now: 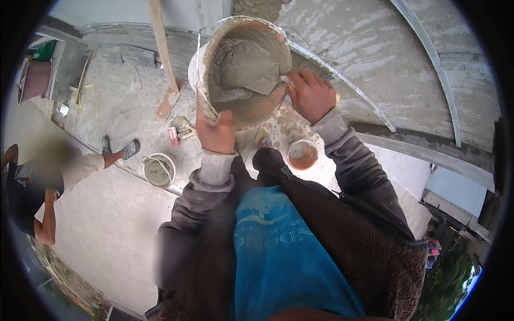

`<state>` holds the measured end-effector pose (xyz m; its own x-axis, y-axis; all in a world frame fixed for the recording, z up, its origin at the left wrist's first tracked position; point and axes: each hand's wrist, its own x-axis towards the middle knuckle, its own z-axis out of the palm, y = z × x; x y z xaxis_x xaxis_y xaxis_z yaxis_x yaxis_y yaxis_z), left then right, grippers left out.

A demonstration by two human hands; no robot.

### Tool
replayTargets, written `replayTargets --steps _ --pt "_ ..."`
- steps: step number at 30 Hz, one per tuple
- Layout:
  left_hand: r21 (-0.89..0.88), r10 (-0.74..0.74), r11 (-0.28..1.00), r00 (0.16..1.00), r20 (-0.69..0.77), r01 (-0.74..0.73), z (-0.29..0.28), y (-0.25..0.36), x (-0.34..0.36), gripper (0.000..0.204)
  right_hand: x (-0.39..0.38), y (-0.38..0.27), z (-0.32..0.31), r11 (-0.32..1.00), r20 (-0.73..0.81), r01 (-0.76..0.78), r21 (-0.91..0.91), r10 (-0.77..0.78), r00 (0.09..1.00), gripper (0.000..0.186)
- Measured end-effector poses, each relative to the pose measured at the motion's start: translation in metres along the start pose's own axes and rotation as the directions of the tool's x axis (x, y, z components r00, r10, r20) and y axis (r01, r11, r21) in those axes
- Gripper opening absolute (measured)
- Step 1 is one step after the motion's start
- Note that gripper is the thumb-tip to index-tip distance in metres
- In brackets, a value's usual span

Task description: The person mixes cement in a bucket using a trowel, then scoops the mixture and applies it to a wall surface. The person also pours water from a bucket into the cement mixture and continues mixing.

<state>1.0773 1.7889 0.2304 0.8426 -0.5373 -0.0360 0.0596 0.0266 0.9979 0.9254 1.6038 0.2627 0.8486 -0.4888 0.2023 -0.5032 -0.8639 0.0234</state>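
Left hand [215,130] grip closed on mortar bucket [243,69] rim; right hand [311,95] grip closed on trowel [267,84] handle inside.

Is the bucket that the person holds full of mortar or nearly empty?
Partly full. The bucket is tilted toward the camera; grey mortar covers its bottom and inner wall, the trowel inside it.
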Motion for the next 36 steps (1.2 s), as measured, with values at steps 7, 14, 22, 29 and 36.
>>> replayTargets --steps 7,14,22,29,36 --pt "-0.472 -0.575 0.746 0.812 -0.100 0.470 -0.002 0.002 0.033 0.073 0.016 0.008 -0.047 0.993 -0.186 0.089 0.075 -0.074 0.980 0.027" --pt "-0.466 -0.530 0.783 0.834 -0.155 0.411 -0.041 -0.025 0.014 0.057 0.088 0.030 -0.152 0.824 0.109 0.087 0.560 -0.178 0.978 0.024" --pt "-0.425 -0.535 0.795 0.831 -0.153 0.434 -0.043 -0.033 0.014 0.050 0.171 0.114 -0.210 0.923 -0.015 -0.203 0.326 0.220 0.975 0.049" --pt "-0.273 -0.341 0.909 0.939 -0.051 0.315 -0.026 -0.022 0.027 0.056 0.090 0.055 -0.155 0.969 0.393 -0.100 0.225 0.003 0.919 0.040" --pt "0.026 0.017 1.000 1.000 0.018 -0.018 0.036 0.016 0.002 0.071 0.031 0.006 -0.039 0.990 0.499 -0.119 0.080 0.063 0.864 0.034"
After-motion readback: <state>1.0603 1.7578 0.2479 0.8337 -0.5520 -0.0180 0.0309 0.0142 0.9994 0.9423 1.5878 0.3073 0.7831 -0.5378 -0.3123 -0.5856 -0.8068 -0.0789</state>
